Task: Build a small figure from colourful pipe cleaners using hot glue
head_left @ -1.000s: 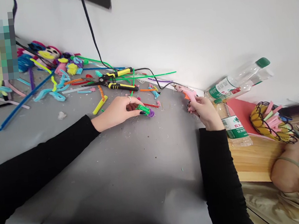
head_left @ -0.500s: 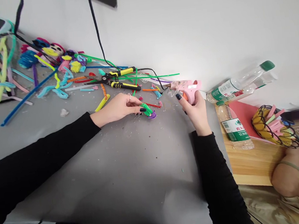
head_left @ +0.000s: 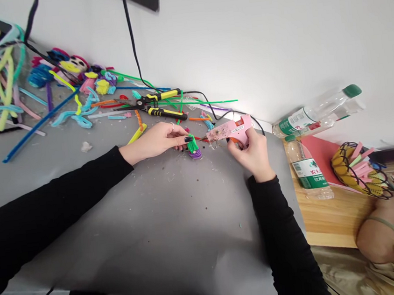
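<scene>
Centrally in the head view, the left hand [head_left: 168,141] pinches a small green-and-purple piece [head_left: 193,145] between thumb and fingers, its green part at the fingertips and its purple coils lower down; whether it touches the grey surface [head_left: 191,223] I cannot tell. The right hand [head_left: 254,153] is wrapped around the handle of a pink glue gun [head_left: 226,130], whose nozzle points left, right beside the green part; contact is unclear. Beyond the left hand, cutters with yellow-and-black handles [head_left: 153,106] lie with their blades apart among coloured fuzzy stems [head_left: 42,126]. To the right, a clear bottle with a green-and-white label [head_left: 310,173] lies near a yellow basket [head_left: 342,162] of paper strips, and a co-worker's arm [head_left: 377,239] rests near the wooden tabletop [head_left: 326,220].
</scene>
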`<state>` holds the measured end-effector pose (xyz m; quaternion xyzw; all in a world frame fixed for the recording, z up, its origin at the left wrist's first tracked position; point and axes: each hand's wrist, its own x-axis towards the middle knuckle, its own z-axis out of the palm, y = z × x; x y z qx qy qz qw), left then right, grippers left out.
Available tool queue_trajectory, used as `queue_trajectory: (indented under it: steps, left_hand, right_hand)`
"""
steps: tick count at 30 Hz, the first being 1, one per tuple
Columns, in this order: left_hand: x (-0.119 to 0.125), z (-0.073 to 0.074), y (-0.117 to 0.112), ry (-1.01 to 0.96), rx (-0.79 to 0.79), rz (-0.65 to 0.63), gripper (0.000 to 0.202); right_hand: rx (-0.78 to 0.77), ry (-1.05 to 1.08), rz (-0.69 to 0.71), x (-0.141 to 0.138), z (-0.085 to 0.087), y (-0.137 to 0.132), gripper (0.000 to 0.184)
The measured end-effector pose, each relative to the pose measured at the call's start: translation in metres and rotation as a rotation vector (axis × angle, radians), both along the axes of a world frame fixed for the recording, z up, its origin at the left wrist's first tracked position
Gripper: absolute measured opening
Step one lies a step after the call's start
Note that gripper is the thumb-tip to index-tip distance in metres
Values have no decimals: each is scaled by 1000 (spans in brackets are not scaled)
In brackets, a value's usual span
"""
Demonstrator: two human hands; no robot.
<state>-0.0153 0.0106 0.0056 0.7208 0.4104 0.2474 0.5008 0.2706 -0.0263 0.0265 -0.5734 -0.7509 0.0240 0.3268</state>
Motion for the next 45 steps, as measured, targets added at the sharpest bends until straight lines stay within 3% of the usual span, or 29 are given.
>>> queue_trajectory:
  steps: [21,45]
  left_hand:
    - [1,3,0,72,-15,-6,44]
    - [-2,-1,2,68,-14,-35,47]
  right_hand:
    - [126,-177,81,5,-13,2,21]
    - [75,-195,57,7,-12,3,19]
